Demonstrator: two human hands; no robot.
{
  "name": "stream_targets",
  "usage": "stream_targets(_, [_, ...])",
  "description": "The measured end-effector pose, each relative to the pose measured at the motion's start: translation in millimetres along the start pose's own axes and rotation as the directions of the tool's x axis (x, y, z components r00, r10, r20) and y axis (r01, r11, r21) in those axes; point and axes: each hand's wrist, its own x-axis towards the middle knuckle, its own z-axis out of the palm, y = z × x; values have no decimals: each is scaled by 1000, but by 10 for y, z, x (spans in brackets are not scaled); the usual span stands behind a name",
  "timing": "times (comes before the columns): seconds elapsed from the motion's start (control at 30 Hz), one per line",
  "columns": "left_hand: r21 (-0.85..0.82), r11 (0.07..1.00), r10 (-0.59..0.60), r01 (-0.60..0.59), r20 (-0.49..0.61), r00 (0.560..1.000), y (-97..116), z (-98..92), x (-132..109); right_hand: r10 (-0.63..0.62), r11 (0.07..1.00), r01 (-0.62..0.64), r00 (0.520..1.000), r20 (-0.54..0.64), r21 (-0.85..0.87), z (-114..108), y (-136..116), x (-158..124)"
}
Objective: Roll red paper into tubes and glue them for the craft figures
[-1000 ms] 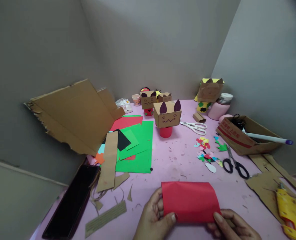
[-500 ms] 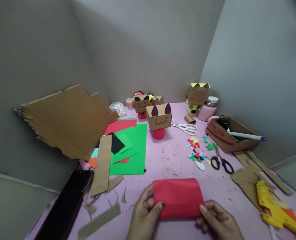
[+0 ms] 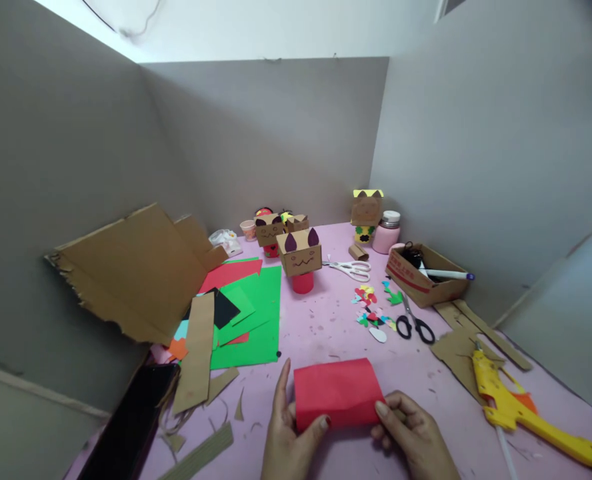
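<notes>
**Left hand (image 3: pixel 292 437) has straightened its forefinger; view has tipped upward**

Half a second ago we saw that forefinger bent at the edge of the red paper (image 3: pixel 333 390); now it points up, just left of the sheet. The top of the grey wall (image 3: pixel 276 133) has also come into view.

We record the paper as smooth, matte and roughly rectangular, held over the near part of the pink table (image 3: pixel 326 327); its lower strip bends into a darker band. The left thumb presses the lower left corner, so we log those fingers as grasping the sheet. Fingers of the right hand (image 3: pixel 412 430) pinch the lower right corner between thumb and curled forefinger.

Beyond stands a boxy cardboard head (image 3: pixel 301 257) with pointed dark ears and a drawn face, on a round red base (image 3: pixel 303 283). To the left, a stiff brown strip (image 3: pixel 196 353) overlaps flat green paper (image 3: pixel 271 327), near a ragged-edged cardboard slab (image 3: pixel 131 273). To the right we note small cut-outs (image 3: pixel 366 293), black-handled scissors (image 3: pixel 415 321) and a yellow plastic glue gun (image 3: pixel 496 400).
</notes>
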Motion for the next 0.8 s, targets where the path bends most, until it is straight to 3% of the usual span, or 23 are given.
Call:
stream_targets(0.17, [-28, 1000, 3, -5, -61, 998, 24, -7, 7, 39, 999, -40, 994, 103, 7, -3, 42, -1])
stream_targets(0.33, [-53, 998, 42, -42, 1, 999, -46, -32, 25, -12, 1000, 13, 994, 106, -8, -22, 65, 28])
stream_targets(0.5, [20, 999, 45, -44, -37, 998, -130, -85, 51, -28, 999, 30, 986, 166, -11, 16, -1, -7])
stream_targets(0.6, [21, 999, 40, -40, 4, 999, -133, -87, 37, -55, 998, 51, 958, 281, 20, 61, -72, -49])
stream_targets(0.7, [46, 999, 15, -17, 48, 999, -141, -63, 7, -47, 994, 78, 934, 353, -73, 80, -100, -80])
stream_targets(0.8, [35, 999, -23, 21, 60, 998, -163, -51, -4, -19, 986, 70, 949, 314, -153, 74, -63, -76])
